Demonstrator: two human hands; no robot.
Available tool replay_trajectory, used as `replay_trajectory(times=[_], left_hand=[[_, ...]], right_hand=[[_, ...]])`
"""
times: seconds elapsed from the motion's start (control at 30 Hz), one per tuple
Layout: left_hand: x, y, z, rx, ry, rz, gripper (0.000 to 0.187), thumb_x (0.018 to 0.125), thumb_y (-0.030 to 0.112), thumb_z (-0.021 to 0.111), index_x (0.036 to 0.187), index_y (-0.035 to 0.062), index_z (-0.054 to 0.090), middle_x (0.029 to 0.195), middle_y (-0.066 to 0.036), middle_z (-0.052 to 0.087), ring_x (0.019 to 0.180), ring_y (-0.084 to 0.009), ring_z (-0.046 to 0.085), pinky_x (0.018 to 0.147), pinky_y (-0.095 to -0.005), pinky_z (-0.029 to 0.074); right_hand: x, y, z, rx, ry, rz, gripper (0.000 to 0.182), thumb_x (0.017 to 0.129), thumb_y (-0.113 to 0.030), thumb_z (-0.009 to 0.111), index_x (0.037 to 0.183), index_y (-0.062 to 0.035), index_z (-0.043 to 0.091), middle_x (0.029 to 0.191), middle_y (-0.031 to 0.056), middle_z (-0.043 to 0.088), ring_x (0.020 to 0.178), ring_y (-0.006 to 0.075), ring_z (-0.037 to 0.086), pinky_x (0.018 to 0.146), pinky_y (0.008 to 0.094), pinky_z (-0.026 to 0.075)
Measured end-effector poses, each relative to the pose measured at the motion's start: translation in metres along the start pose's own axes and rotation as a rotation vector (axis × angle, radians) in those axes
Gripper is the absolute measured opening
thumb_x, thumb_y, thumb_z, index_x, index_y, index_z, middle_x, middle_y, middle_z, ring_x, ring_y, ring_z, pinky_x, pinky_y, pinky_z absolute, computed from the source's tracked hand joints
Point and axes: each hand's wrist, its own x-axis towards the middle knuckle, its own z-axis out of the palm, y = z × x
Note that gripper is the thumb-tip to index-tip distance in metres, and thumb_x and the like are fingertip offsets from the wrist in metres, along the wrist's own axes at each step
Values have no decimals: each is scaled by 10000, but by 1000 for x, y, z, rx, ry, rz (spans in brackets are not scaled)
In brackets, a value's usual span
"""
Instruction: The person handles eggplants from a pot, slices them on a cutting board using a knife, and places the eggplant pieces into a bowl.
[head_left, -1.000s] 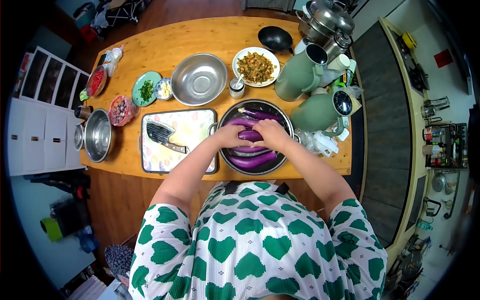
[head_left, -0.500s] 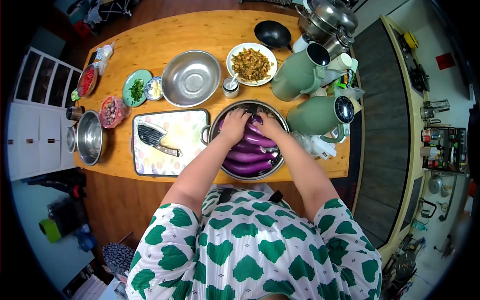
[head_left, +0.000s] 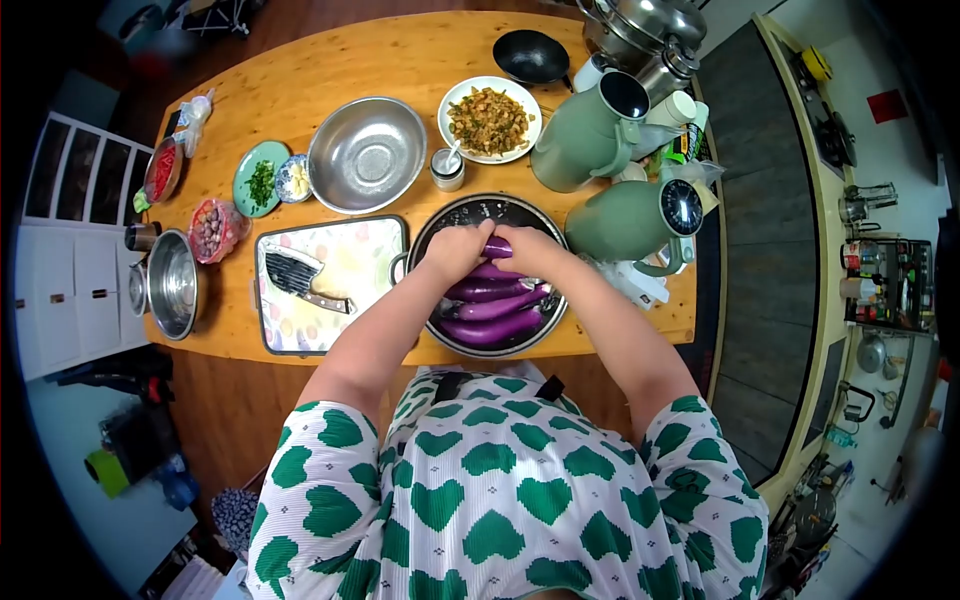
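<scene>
Both hands are over a dark round pot [head_left: 424, 222] that holds several purple eggplants [head_left: 492, 330]. My left hand [head_left: 458, 247] and my right hand [head_left: 524, 251] are close together near the pot's far side, their fingers wrapped round one eggplant [head_left: 495, 247] between them. The other eggplants lie side by side nearer my body. To the left of the pot, a cleaver [head_left: 305, 280] rests on a patterned cutting board [head_left: 375, 245].
Beyond the pot are a metal bowl [head_left: 367, 155], a small jar [head_left: 447, 170], a plate of cooked food [head_left: 490, 120] and a black pan [head_left: 531, 57]. Two green jugs [head_left: 620, 222] stand right. At left are a green plate [head_left: 246, 183], a red bag [head_left: 215, 230] and another metal bowl [head_left: 173, 284].
My hands have closed in toward each other, their spread fingers now wrapped round an eggplant. The whole view has shifted slightly, so the table's things appear a little further left.
</scene>
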Motion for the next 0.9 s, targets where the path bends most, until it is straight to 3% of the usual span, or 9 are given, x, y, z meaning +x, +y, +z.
replay_trajectory(times=[0.1, 0.23, 0.33, 0.37, 0.5, 0.63, 0.73, 0.8, 0.9], left_hand=[[0, 3, -5, -80, -28, -45, 358, 805, 200, 800, 1092, 60, 639, 900, -166, 759, 855, -372, 745, 748, -458, 595], [1, -12, -20, -612, -525, -171, 437, 774, 203, 764, 1173, 31, 713, 916, -208, 754, 824, -335, 748, 756, -441, 571], [-8, -8, -32, -438, -293, 11, 401, 772, 217, 769, 1129, 39, 726, 931, -210, 755, 854, -348, 748, 777, -442, 582], [-10, 3, -35, -139, -232, -46, 386, 768, 240, 782, 1106, 59, 735, 933, -196, 758, 897, -369, 742, 807, -458, 590], [-28, 16, -29, 31, 49, 13, 289, 772, 135, 750, 1047, 89, 671, 916, -155, 741, 881, -357, 734, 765, -479, 585], [-42, 14, -21, 24, 325, 136, 342, 723, 5, 724, 1030, 98, 603, 949, -119, 689, 916, -344, 694, 775, -470, 564], [-47, 7, -18, -34, 343, 53, 414, 691, -38, 736, 1058, 105, 612, 983, -98, 656, 978, -340, 659, 834, -461, 545], [-51, -8, -5, -112, 363, 49, 434, 698, -28, 747, 1091, 110, 624, 996, -96, 663, 977, -351, 661, 850, -460, 544], [-64, -4, -15, -184, 499, 69, 346, 758, 30, 740, 1083, 119, 663, 1009, -117, 667, 1020, -382, 647, 904, -490, 530]], right_hand=[[-12, -30, -6, -349, 150, 11, 350, 815, -206, 798, 1099, -106, 619, 971, 100, 690, 900, 340, 712, 774, 467, 583], [-26, -32, -10, -605, 260, -250, 405, 749, -110, 800, 1102, -132, 602, 1000, 85, 634, 883, 321, 703, 738, 458, 583], [-32, -49, -18, -480, 214, -201, 378, 771, -122, 785, 1100, -128, 600, 993, 107, 653, 877, 334, 708, 746, 462, 581], [-28, -47, -11, -381, 219, -79, 327, 769, -131, 782, 1055, -104, 626, 924, 133, 690, 844, 353, 710, 745, 469, 575], [-9, -10, -3, 57, -116, -95, 276, 763, -165, 766, 990, -39, 673, 815, 163, 730, 796, 376, 714, 725, 482, 562], [-7, -24, -26, 365, -545, 417, 442, 799, -238, 827, 1156, -19, 687, 976, 168, 772, 957, 387, 732, 877, 451, 563], [-26, -19, -4, 195, -117, 61, 566, 774, -244, 874, 1264, -53, 664, 1039, 190, 745, 1031, 400, 707, 922, 441, 554], [-42, -30, 2, -40, 38, 46, 726, 738, -166, 902, 1390, -106, 589, 1208, 172, 678, 1147, 396, 638, 1027, 458, 507], [-74, -68, -2, -247, 311, -120, 518, 770, -79, 799, 1268, -102, 659, 1179, 153, 647, 1189, 375, 595, 1046, 462, 477]])
